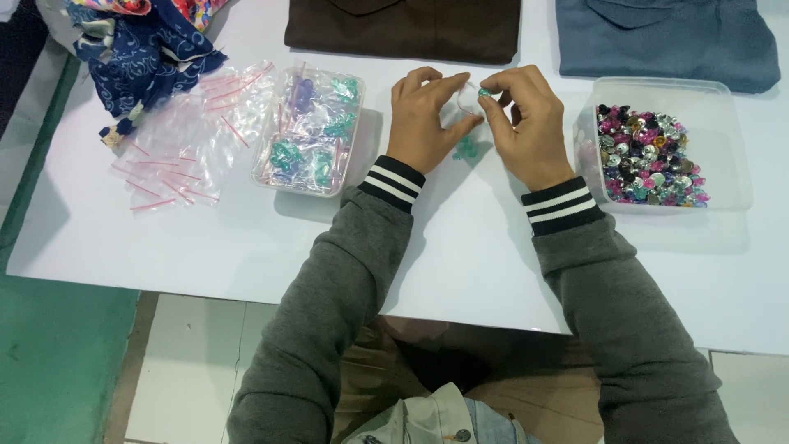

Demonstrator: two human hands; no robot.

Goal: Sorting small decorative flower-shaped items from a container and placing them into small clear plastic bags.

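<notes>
My left hand point(423, 123) and my right hand point(526, 123) meet over the white table point(460, 263), both pinching a small clear plastic bag point(467, 99) between them. The right fingertips also press a small teal gem point(484, 93) at the bag's mouth. A few more teal gems point(465, 148) lie on the table just under the hands. Both arms wear grey sleeves with black and white striped cuffs.
A clear tray point(723, 123) of several mixed coloured gems point(649, 156) stands at the right. Left of the hands a clear tray point(312, 131) holds filled bags of teal gems, beside loose empty zip bags point(185, 148). Brown cloth point(403, 29), blue cloth point(666, 37) and patterned fabric point(140, 49) lie at the back.
</notes>
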